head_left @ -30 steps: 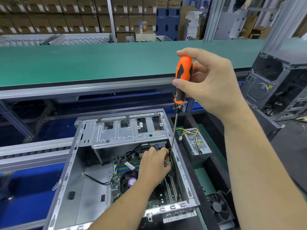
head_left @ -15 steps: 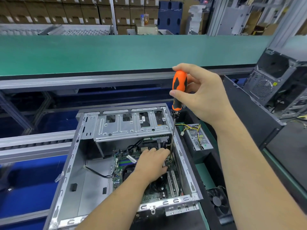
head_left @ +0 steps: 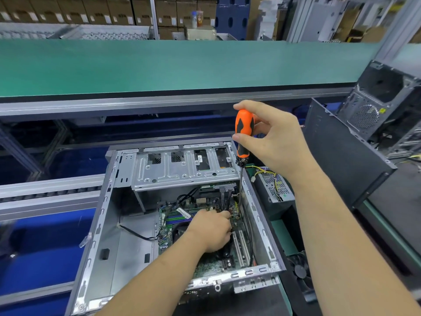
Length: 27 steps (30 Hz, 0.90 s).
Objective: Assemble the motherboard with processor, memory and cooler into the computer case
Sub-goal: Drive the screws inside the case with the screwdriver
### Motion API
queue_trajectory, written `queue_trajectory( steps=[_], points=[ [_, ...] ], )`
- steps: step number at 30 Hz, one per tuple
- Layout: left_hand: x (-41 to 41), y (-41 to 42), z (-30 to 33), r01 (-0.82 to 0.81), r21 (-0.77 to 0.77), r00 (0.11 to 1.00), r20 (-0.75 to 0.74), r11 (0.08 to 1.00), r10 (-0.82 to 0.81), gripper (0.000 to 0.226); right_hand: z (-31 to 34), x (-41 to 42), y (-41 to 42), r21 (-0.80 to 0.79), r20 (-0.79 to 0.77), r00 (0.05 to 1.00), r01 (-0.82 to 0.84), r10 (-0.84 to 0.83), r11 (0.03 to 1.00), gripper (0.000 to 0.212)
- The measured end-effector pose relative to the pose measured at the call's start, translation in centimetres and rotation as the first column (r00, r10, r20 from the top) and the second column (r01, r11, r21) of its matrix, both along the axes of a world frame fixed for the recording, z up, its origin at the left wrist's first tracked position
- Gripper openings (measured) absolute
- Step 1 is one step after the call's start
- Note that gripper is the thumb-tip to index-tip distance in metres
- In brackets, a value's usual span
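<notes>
An open grey computer case (head_left: pixel 100 224) lies on its side before me. The green motherboard (head_left: pixel 211 265) sits in its floor, under the silver drive cage (head_left: pixel 182 167). My right hand (head_left: pixel 275 142) grips the orange and black handle of a screwdriver (head_left: pixel 244 131), held upright; its long shaft runs down to the board's right edge near the case wall. My left hand (head_left: pixel 211 231) reaches into the case and rests on the board, fingers curled beside the screwdriver tip. What those fingers hold is hidden. The cooler lies mostly under my left hand.
A power supply (head_left: pixel 273 185) with yellow and black wires sits just right of the case. A black side panel (head_left: pixel 341 156) leans further right, before another black case (head_left: pixel 387 99). A black fan (head_left: pixel 298 270) lies at lower right. A green conveyor belt (head_left: pixel 182 65) runs behind.
The screwdriver and my right hand have come down, the tip sinking deeper to the board. My left hand stays at the same spot on the board.
</notes>
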<state>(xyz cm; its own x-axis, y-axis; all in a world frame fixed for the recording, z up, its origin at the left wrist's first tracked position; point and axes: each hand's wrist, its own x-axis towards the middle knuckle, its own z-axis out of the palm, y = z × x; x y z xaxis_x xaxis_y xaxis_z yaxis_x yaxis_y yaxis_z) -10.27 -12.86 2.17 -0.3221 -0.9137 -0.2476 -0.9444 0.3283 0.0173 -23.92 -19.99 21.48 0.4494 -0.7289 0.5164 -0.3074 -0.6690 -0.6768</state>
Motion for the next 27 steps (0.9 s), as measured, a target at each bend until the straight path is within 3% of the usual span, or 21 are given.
queue_trajectory(
  steps=[27],
  points=[
    [0.0, 0.1, -0.3, -0.020, 0.026, 0.999, -0.039, 0.999, 0.021, 0.040, -1.5, 0.7, -0.2, -0.013, -0.048, 0.998, 0.043, -0.043, 0.999, 0.048]
  ],
)
